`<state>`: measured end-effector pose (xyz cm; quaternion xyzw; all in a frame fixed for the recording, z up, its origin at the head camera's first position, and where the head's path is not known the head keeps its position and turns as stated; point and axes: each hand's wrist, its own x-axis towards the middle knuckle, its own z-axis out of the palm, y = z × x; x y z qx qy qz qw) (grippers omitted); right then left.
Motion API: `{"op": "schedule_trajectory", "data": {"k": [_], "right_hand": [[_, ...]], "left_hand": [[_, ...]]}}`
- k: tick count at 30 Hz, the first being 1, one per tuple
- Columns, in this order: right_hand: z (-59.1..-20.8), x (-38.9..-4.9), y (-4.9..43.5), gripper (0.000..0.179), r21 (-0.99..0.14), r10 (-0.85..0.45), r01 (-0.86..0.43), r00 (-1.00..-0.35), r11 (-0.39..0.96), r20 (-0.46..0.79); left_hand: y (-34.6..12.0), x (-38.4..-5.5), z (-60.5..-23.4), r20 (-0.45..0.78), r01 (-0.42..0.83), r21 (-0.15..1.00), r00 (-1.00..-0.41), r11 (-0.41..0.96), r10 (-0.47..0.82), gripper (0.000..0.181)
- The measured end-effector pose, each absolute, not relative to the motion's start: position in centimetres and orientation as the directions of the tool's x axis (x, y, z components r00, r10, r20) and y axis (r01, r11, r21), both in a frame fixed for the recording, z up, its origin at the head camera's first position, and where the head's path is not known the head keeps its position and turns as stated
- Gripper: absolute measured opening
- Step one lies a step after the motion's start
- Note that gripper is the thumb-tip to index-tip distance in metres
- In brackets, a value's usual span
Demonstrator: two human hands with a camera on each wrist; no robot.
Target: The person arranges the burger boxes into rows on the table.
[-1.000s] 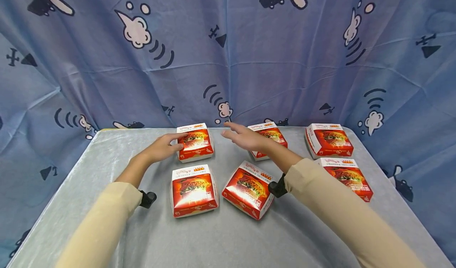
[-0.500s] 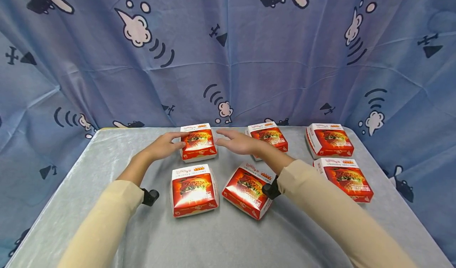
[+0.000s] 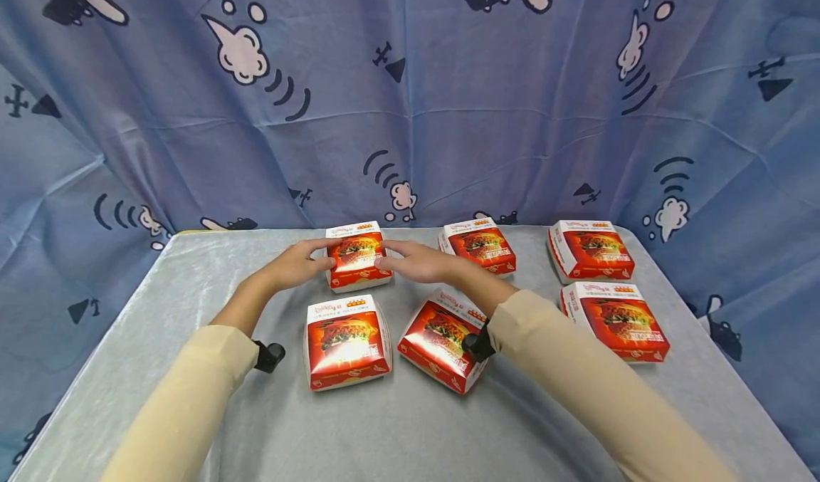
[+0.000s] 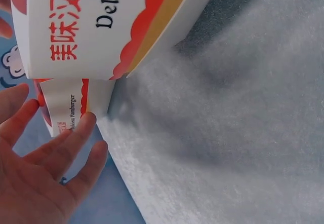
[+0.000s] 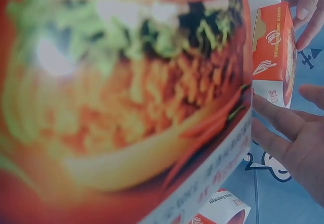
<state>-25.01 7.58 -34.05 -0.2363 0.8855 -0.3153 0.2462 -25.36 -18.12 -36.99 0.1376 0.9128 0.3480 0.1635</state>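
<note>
A red and white cardboard burger box [image 3: 359, 255] lies at the back left of the table, between my two hands. My left hand [image 3: 295, 265] has its fingers spread along the box's left side, thumb at the front. From the right, my right hand [image 3: 418, 263] reaches the opposite side, fingertips right at its edge. In the left wrist view the left fingers stretch out against the box's printed side [image 4: 65, 102]. The right wrist view has the right fingers extended beside the same box [image 5: 272, 57], with part of the left hand beyond it.
Nearer me lie a straight burger box [image 3: 348, 343] and a turned one [image 3: 442, 343], partly under my right wrist. Another burger box [image 3: 482, 247] is behind my right forearm. Two more, a far box [image 3: 594, 250] and a nearer box [image 3: 621, 318], lie at the right. A blue patterned curtain [image 3: 410, 97] hangs behind the table.
My right hand has moved left, up to the right side of the back left box. That box has shifted slightly right. My left hand has stayed at its left side.
</note>
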Motion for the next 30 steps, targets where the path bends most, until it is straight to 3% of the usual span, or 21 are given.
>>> {"op": "schedule_trajectory", "data": {"k": [13, 30], "right_hand": [[-34.16, -25.29, 7.41, 0.059, -0.638, -0.602, -0.312, -0.74, 0.703, -0.301], [-34.03, -25.64, 7.96, 0.063, -0.562, -0.556, -0.308, -0.757, 0.768, -0.344]], "left_hand": [[-17.87, -25.43, -36.9, -0.192, 0.162, 0.667, -0.906, 0.727, 0.378, 0.05], [-17.75, -25.1, -36.66, -0.091, 0.268, 0.618, -0.909, 0.739, 0.406, 0.041]]}}
